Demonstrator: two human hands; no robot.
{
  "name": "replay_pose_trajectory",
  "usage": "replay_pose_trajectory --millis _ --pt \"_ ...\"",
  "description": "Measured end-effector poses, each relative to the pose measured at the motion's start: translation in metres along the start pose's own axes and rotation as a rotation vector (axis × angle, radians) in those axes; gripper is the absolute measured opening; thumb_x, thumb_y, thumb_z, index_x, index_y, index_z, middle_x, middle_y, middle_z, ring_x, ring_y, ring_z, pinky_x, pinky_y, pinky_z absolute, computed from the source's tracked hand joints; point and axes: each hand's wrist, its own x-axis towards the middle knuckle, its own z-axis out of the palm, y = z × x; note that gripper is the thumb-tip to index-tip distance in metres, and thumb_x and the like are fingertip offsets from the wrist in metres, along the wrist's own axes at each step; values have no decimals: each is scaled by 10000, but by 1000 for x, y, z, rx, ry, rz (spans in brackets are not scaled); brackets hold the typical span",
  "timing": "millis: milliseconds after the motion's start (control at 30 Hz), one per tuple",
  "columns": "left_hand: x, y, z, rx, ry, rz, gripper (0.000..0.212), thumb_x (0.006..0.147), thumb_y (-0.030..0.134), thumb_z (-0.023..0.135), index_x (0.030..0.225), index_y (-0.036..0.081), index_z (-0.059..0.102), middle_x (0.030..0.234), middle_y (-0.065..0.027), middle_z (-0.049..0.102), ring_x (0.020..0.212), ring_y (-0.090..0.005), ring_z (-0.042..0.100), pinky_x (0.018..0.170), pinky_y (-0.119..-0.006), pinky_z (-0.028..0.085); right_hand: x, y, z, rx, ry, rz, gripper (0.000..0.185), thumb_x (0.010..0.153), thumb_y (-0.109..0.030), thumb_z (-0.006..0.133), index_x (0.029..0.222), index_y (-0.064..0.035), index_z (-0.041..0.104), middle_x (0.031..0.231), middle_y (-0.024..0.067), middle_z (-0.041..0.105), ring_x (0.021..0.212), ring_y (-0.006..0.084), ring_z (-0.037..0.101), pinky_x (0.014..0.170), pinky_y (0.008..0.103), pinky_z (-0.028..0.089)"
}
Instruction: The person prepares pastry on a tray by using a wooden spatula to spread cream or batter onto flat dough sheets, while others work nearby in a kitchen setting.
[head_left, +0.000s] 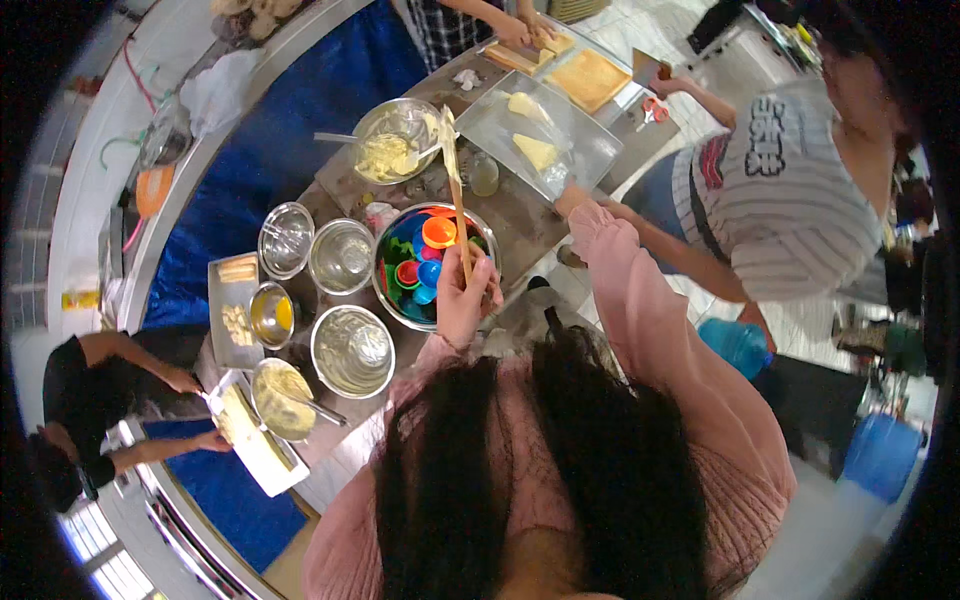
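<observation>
My left hand (463, 300) grips the handle of a wooden spatula (456, 191), its far end coated in pale yellow cream. Beneath that hand is a steel bowl (384, 300) holding several coloured measuring cups (439, 232). The spatula's creamy end reaches beside another steel bowl (401, 107), which contains pale cream and a light-coloured utensil. My right hand (573, 199) is at the near corner of a metal tray (480, 120). Clear plastic with two pale yellow portions (535, 151) lies on the tray. Whether my fingers hold the tray or the plastic, I cannot tell.
Several steel bowls (352, 351) stand left of me. A co-worker's hands (199, 382) work at a white tray (262, 465). Across the table, another person's hands (525, 31) touch flat cake (589, 79). A person in stripes (795, 187) stands right, near orange-handled scissors (655, 110).
</observation>
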Motion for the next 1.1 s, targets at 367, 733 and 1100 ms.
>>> replay_pose_trajectory --millis 367,733,1100 --pt "43 -16 58 28 228 20 134 859 165 463 925 74 390 678 -16 478 450 -84 501 322 -162 290 68 9 -18 -95 -28 -57 566 705 -208 565 1229 -165 354 850 195 590 839 324 566 712 383 436" --pt "44 -33 57 16 397 41 128 856 194 472 900 99 397 673 -11 481 451 -68 501 309 -153 270 110 47 -73 416 -37 -211 489 699 -211 572 1163 -132 439 858 185 591 818 308 572 700 384 435" --pt "45 -53 61 -57 406 19 134 852 176 477 925 93 402 661 -9 485 450 -69 493 320 -153 274 90 22 -220 167 1065 -336 501 641 -156 613 1115 -91 462 1145 243 355 1054 379 366 874 451 322"
